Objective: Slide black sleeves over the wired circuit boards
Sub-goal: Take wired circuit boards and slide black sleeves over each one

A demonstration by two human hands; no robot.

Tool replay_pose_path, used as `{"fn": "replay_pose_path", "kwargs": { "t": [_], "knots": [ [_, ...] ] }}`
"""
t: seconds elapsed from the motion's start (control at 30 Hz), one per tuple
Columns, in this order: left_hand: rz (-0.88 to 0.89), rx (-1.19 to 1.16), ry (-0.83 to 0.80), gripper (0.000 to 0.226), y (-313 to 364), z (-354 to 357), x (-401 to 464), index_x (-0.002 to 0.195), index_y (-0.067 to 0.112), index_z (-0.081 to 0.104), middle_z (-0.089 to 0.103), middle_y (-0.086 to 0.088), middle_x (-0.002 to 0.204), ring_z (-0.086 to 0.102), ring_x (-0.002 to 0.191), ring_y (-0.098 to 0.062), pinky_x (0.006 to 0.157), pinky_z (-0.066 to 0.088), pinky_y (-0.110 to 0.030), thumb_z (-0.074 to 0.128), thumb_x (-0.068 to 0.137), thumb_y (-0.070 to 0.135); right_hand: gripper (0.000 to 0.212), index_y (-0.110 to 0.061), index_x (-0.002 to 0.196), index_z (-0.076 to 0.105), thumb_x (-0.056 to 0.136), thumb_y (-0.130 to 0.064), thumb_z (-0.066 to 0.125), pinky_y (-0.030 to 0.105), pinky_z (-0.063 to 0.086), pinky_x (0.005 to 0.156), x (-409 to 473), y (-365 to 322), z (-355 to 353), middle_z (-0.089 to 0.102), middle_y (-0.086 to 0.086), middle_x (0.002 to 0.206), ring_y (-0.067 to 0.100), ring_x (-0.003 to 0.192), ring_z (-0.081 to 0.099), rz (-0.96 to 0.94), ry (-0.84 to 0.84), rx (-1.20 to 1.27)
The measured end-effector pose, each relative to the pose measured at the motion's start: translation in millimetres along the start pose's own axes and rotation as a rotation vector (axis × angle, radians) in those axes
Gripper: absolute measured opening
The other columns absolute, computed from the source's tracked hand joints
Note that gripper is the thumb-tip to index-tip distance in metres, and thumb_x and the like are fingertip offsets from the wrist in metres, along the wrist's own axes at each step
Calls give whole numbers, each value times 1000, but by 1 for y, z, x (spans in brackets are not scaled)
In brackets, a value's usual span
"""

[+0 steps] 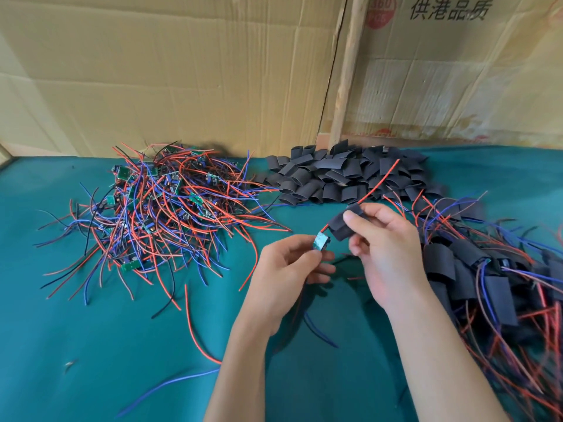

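Note:
My left hand [289, 269] pinches a small green circuit board [320, 240] between thumb and fingers. Its red wire [379, 184] runs up through a black sleeve [345, 224], which my right hand [385, 248] holds between thumb and fingers. The sleeve sits on the wire just right of the board, with a short gap between them. More of this board's wires hang below my hands, partly hidden. Both hands hover over the green table cloth [91, 345].
A tangled pile of bare wired boards [158, 208] lies at the left. Loose black sleeves [338, 173] are heaped at the back centre. Sleeved boards with wires [475, 278] pile up on the right. Cardboard walls [182, 71] stand behind the table.

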State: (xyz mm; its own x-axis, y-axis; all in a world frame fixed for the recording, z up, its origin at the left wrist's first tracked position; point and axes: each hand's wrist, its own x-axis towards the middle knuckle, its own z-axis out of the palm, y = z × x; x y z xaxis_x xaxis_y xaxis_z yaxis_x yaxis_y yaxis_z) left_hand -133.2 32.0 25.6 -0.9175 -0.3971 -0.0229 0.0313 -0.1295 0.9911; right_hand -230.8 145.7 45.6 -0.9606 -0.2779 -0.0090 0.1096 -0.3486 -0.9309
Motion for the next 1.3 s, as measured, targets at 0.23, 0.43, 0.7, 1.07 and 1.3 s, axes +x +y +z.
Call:
{"fn": "replay_pose_path", "kwargs": {
  "t": [0.23,0.43,0.7,1.07,1.3],
  "knots": [
    [50,112,11,29,-3,-3,2,105,17,75,77,-6,84,68,66,-12,55,48,-19,56,98,-4,6,-8,88,68,90,-4,72,23,40,48,1,4,-2,67,4,70,12,52,50,-53,-98,-193],
    [97,127,11,30,-2,-2,1,100,25,75,74,0,80,68,65,-10,53,46,-18,58,99,0,15,-11,86,71,78,-23,76,21,46,50,-1,3,-4,70,3,70,12,57,58,-107,-145,-275],
    [133,76,222,13,-4,-2,6,87,12,72,76,-6,80,72,71,-22,55,52,-21,75,86,0,7,-7,91,70,88,-8,76,23,47,51,-2,9,2,69,4,72,13,57,58,-46,-180,-278],
    [111,68,191,13,-3,0,6,80,6,70,71,-6,65,68,56,-16,47,50,-21,70,92,7,7,-10,95,71,88,-8,73,25,46,56,-10,-2,5,73,27,96,15,59,55,71,-289,-156],
    [-66,-322,-7,11,9,-1,0,107,2,64,70,-11,71,70,58,-18,49,50,-18,59,98,6,24,-10,94,73,74,-23,79,22,45,56,-8,-6,2,73,18,90,15,60,54,55,-316,-49]
  ]
}}
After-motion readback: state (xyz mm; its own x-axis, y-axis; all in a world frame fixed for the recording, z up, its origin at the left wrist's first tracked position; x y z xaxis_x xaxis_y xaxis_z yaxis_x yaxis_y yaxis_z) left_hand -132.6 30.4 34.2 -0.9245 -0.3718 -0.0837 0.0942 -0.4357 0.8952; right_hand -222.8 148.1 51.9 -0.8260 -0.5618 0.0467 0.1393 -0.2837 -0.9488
